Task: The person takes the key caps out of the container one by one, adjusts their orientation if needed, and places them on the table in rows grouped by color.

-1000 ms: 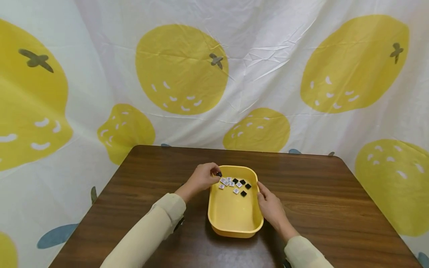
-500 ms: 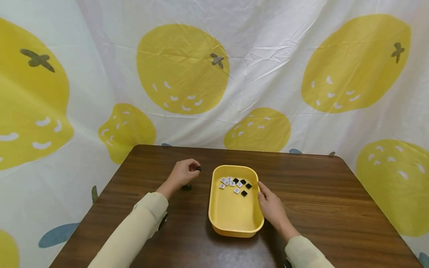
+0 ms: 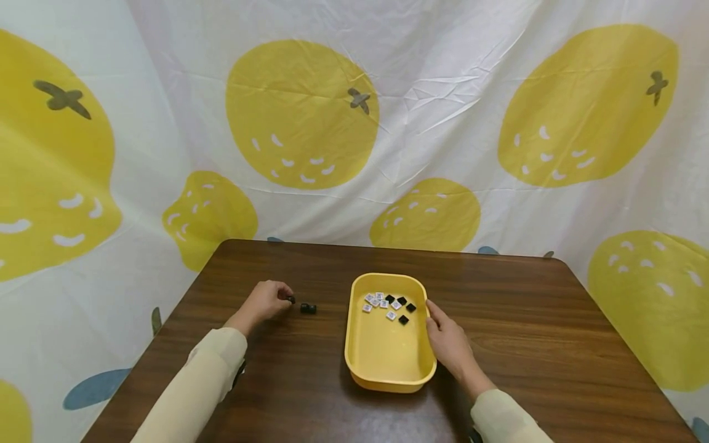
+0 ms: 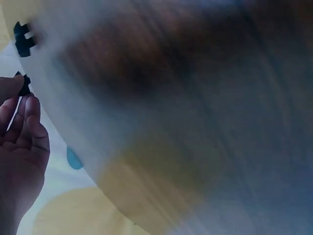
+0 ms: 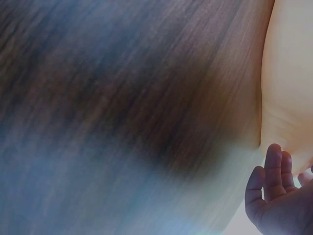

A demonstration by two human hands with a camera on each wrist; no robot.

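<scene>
My left hand (image 3: pixel 267 299) is low over the left part of the table. Between thumb and fingers it pinches a small black notched piece (image 4: pixel 24 85); its exact kind is unclear. Just right of that hand, another dark notched piece (image 3: pixel 308 308) lies on the wood. A yellow rectangular tray (image 3: pixel 388 383) stands right of centre, holding several small white printed tiles (image 3: pixel 384 304) and black square tiles (image 3: pixel 404 320) near its far end. At the tray's right side, my right hand (image 3: pixel 451 347) holds the rim, with fingers (image 5: pixel 274 171) against the outer wall.
The brown wooden table (image 3: pixel 526 332) has rounded far corners. Behind it hangs a white cloth (image 3: pixel 432 74) printed with large yellow lemons.
My left hand has moved left from the tray's far left edge, carrying the black piece down towards the table. The dark piece beside it has come into full view. The right hand stays put.
</scene>
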